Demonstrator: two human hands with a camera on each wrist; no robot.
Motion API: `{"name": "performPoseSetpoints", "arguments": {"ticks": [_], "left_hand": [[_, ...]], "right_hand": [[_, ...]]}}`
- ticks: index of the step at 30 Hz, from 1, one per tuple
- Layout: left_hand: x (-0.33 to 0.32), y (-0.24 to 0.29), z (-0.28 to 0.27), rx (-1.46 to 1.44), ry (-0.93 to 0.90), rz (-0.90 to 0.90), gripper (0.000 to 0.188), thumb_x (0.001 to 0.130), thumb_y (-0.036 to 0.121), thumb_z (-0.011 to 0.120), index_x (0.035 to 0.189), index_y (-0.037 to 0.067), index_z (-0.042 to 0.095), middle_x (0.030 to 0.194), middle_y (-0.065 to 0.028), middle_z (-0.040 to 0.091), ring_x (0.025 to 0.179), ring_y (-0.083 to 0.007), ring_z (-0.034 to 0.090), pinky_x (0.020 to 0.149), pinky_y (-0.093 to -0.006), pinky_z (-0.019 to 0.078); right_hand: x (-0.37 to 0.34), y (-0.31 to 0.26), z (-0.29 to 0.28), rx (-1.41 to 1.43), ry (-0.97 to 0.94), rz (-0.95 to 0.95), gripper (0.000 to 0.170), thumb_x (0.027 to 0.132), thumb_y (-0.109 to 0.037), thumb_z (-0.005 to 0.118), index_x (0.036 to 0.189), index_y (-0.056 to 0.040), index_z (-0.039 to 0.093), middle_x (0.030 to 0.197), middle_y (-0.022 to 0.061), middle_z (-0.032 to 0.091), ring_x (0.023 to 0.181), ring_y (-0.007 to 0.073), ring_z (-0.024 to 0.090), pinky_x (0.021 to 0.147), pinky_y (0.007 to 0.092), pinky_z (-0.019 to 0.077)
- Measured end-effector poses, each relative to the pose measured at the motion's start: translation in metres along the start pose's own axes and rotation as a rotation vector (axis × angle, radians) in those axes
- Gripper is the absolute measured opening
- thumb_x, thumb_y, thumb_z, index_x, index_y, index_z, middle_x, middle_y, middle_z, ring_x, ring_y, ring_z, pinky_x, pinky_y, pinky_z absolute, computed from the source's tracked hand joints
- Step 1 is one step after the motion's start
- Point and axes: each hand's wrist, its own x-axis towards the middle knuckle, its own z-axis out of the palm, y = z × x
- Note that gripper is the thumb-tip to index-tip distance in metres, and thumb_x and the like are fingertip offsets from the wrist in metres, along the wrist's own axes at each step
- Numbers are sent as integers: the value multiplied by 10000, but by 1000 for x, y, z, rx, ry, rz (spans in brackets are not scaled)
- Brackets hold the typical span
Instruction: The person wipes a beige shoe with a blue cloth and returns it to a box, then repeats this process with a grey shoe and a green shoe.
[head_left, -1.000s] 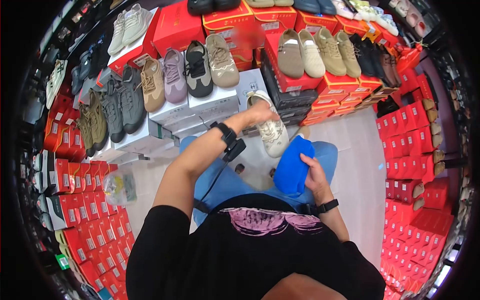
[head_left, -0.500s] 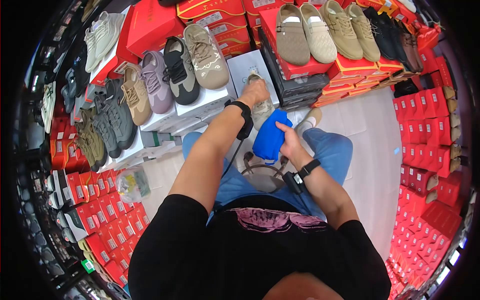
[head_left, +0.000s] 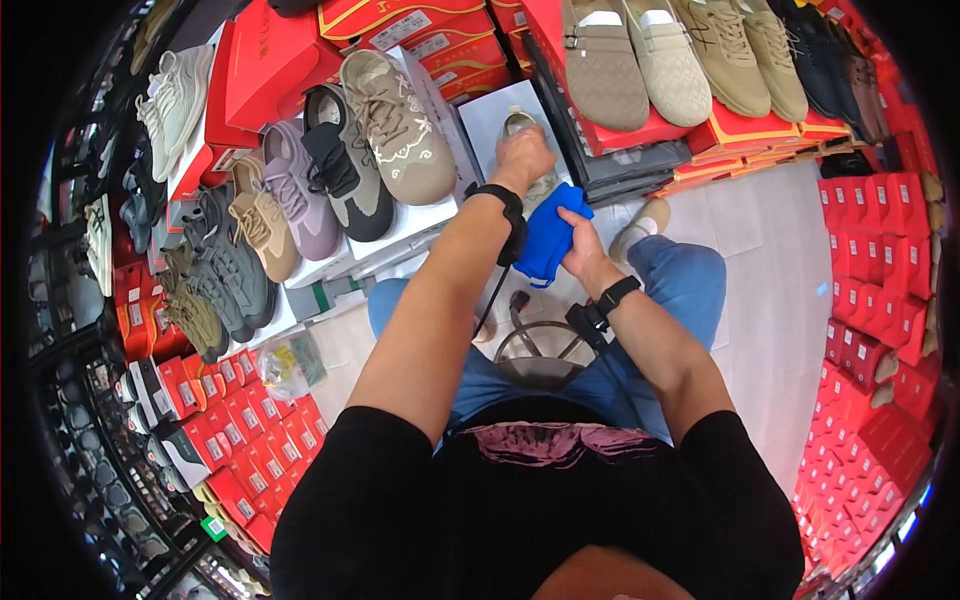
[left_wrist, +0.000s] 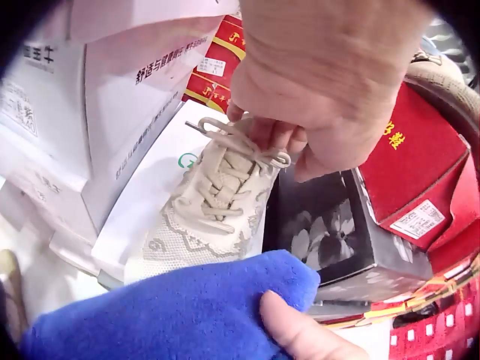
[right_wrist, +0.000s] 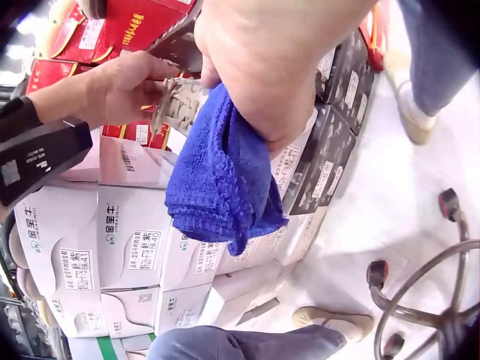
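Observation:
My left hand (head_left: 525, 158) grips a beige lace-up sneaker (left_wrist: 214, 191) by its ankle opening, fingers tucked inside. The sneaker has a lacy patterned upper and tied laces, and its toe points back toward me. Beneath it in the head view lies a white shoebox (head_left: 487, 108). My right hand (head_left: 583, 250) holds a folded blue cloth (head_left: 546, 232), thumb on top. In the left wrist view the cloth covers the sneaker's toe. The right wrist view shows the cloth (right_wrist: 221, 176) bunched under the right hand (right_wrist: 262, 60), up against the sneaker.
A row of display shoes (head_left: 395, 130) stands on white boxes to the left. Clogs (head_left: 607, 70) and tan sneakers sit on red and black boxes to the right. A wheeled stool base (head_left: 545, 345) is between my legs. Red shoeboxes (head_left: 870, 240) line the right side.
My left hand has carried the sneaker forward and lowered it toward the white box. My right hand has followed with the blue cloth. The head view has shifted closer to the shelves.

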Motion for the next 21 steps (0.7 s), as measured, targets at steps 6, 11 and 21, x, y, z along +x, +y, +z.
{"name": "performPoseSetpoints", "arguments": {"ticks": [6,11,21], "left_hand": [[-7,5,-1,-118,143,44,399,744,185,554,1126,71,564,1104,-193,605,1053,-321,566,916,-441,413],[-9,5,-7,-4,108,-38,429,753,205,573,1160,77,537,1140,-161,591,1114,-330,504,904,-451,406],[6,5,-5,172,74,-75,381,765,231,602,1113,78,580,1190,-101,566,1157,-271,467,926,-449,363]], "right_hand": [[9,4,9,20,51,-7,287,823,-158,599,1077,-32,553,1057,138,604,977,298,576,911,445,440],[15,6,11,8,73,-47,248,808,-133,612,1036,-42,576,1028,122,613,948,280,587,885,429,460],[11,-3,15,69,31,-43,228,795,-94,624,1014,-44,588,1012,114,620,936,269,590,865,411,469]]}}
